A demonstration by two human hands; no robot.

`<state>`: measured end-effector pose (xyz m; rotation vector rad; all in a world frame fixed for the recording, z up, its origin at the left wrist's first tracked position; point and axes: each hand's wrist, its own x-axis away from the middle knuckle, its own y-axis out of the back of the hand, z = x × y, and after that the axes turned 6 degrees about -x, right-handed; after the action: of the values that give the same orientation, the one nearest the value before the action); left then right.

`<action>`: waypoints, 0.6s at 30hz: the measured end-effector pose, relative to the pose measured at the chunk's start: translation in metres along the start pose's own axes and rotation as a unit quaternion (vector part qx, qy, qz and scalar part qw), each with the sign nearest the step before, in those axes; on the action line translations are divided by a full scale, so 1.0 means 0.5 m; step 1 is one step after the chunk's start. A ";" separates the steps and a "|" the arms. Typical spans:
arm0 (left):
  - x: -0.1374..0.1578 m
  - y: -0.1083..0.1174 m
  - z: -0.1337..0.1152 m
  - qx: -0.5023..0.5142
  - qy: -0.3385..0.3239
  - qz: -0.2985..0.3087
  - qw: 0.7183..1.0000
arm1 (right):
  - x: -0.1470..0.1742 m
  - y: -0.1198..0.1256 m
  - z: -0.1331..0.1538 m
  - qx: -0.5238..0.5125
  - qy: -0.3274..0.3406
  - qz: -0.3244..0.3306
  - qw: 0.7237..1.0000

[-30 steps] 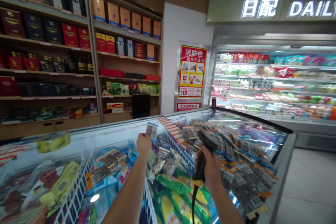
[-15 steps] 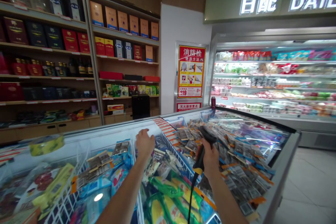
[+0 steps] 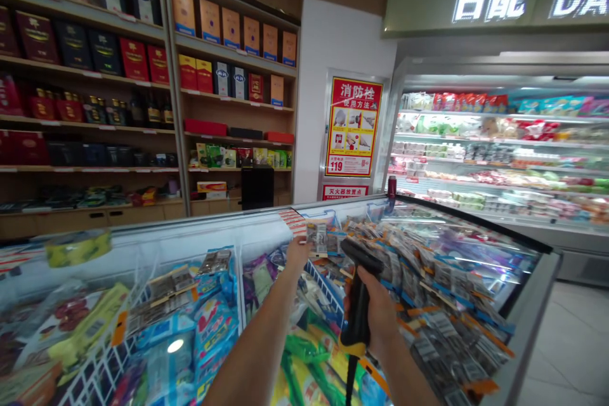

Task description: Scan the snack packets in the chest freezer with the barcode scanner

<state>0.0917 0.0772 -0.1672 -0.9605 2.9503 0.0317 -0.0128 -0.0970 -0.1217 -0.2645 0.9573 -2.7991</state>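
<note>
My right hand [image 3: 380, 311] is wrapped round a black barcode scanner [image 3: 356, 317] with yellow trim and a dark cable hanging from its base. The scanner's head points up and left. My left hand [image 3: 297, 252] reaches to the far side of the chest freezer, its fingers closed on the left edge of a small clear packet [image 3: 318, 238] with a printed label. That packet stands in front of the scanner head. Many similar dark packets [image 3: 438, 273] lie heaped to the right. Below my arms are green and yellow bags [image 3: 314, 355] in a wire basket.
The freezer's rim [image 3: 190, 231] runs across the far side, and a glass lid [image 3: 480, 244] covers part of the right. Blue bags [image 3: 216, 323] fill a left compartment. A dark red can [image 3: 391, 186] stands on the back corner. Shelves [image 3: 233, 101] and a lit chiller [image 3: 499, 158] stand behind.
My left hand has moved right and forward from above the basket to the small packet, closing on it. The scanner has shifted slightly left and down. The view has turned a little left.
</note>
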 end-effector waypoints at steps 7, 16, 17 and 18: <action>0.007 0.066 -0.010 0.144 0.053 -0.052 0.987 | 0.038 -0.022 -0.024 0.022 -0.083 0.044 0.995; -0.005 0.071 -0.006 0.132 0.041 -0.078 0.987 | 0.041 -0.018 -0.025 0.043 -0.086 0.029 0.995; -0.007 0.071 -0.006 0.132 0.043 -0.081 0.987 | 0.041 -0.017 -0.024 0.042 -0.089 0.028 0.995; -0.008 0.072 -0.005 0.135 0.046 -0.084 0.986 | 0.042 -0.017 -0.024 0.043 -0.093 0.027 0.994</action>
<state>0.0736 0.1085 -0.1642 -1.1884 2.8394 -0.4166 -0.0368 -0.0879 -0.1236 -0.4716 0.7869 -2.7012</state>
